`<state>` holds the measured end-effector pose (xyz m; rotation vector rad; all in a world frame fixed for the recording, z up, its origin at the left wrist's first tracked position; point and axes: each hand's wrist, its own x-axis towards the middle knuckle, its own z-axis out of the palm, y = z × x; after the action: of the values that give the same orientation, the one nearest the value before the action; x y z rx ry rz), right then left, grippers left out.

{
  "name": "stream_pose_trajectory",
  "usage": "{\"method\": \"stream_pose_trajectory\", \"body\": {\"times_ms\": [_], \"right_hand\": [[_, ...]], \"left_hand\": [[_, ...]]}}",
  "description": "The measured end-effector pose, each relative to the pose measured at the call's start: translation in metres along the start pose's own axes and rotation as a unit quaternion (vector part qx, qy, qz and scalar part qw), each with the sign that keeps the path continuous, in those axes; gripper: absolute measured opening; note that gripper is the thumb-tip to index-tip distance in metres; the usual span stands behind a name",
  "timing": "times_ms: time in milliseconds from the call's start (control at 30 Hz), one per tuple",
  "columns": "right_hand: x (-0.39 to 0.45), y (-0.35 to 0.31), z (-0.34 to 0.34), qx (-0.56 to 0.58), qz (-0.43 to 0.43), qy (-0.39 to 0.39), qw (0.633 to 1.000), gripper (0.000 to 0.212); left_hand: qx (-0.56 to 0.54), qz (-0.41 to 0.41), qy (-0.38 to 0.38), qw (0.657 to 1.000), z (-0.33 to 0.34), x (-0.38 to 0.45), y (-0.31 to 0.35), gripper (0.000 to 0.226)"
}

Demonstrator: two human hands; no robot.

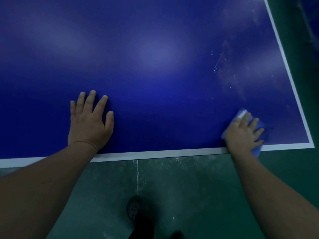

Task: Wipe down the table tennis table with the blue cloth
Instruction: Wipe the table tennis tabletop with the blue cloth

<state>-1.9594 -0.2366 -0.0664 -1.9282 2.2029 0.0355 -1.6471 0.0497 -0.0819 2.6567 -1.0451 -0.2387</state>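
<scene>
The dark blue table tennis table (pixel 155 69) fills the upper part of the head view, with white lines along its near and right edges. My right hand (pixel 242 132) presses the blue cloth (pixel 264 133) flat on the table's near right corner; the cloth sticks out above, right of and below my fingers. My left hand (pixel 89 121) lies palm down on the table near its front edge, fingers spread, holding nothing. White dusty specks and streaks (pixel 226 69) mark the surface beyond the cloth.
A green floor (pixel 189 187) with pale scuffs lies below the table's near edge and runs along its right side. My dark shoe (pixel 136 209) stands on the floor between my arms.
</scene>
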Motion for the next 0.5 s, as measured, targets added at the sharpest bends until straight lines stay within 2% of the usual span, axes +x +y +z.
{"method": "stream_pose_trajectory", "body": {"times_ms": [33,67,100,167,200,233,267,300,367,400,433,500], "right_hand": [[-0.015,-0.019,0.006,-0.004,-0.019,-0.003,1.000,0.056],[-0.035,-0.036,0.014,-0.019,-0.074,-0.005,0.997,0.056],[-0.059,-0.049,0.025,-0.045,-0.165,-0.005,0.985,0.056],[-0.104,-0.056,0.039,-0.097,-0.381,-0.035,0.919,0.056],[-0.109,-0.046,0.040,-0.113,-0.448,-0.055,0.885,0.058],[-0.096,-0.030,0.036,-0.135,-0.476,-0.062,0.867,0.059],[-0.075,-0.011,0.029,-0.157,-0.459,-0.049,0.873,0.061],[-0.051,0.012,0.021,-0.176,-0.397,-0.029,0.900,0.065],[-0.010,0.048,0.001,-0.121,-0.210,-0.026,0.970,0.065],[0.000,0.056,-0.005,-0.078,-0.139,-0.037,0.987,0.060],[0.004,0.054,-0.007,-0.053,-0.111,-0.034,0.992,0.057],[-0.004,0.023,0.002,-0.038,-0.122,-0.027,0.991,0.057]], "left_hand": [[-0.004,-0.001,0.003,1.000,0.000,0.000,0.000,0.066],[-0.011,-0.001,0.006,1.000,0.000,0.000,0.001,0.067],[-0.019,-0.002,0.009,1.000,-0.001,-0.001,0.001,0.068],[-0.047,-0.006,0.019,0.999,-0.001,-0.003,-0.001,0.070],[-0.065,-0.008,0.023,0.998,-0.001,-0.004,-0.003,0.071],[-0.080,-0.009,0.026,0.996,-0.001,-0.005,-0.004,0.071],[-0.092,-0.010,0.028,0.995,-0.001,-0.005,-0.005,0.071],[-0.098,-0.011,0.029,0.995,-0.002,-0.006,-0.005,0.072],[-0.097,-0.011,0.023,0.995,-0.002,-0.012,-0.004,0.072],[-0.091,-0.014,0.017,0.996,-0.002,-0.018,-0.001,0.072],[-0.079,-0.015,0.013,0.997,-0.001,-0.026,0.003,0.072],[-0.050,-0.013,0.016,0.999,0.003,-0.049,0.014,0.070]]}}
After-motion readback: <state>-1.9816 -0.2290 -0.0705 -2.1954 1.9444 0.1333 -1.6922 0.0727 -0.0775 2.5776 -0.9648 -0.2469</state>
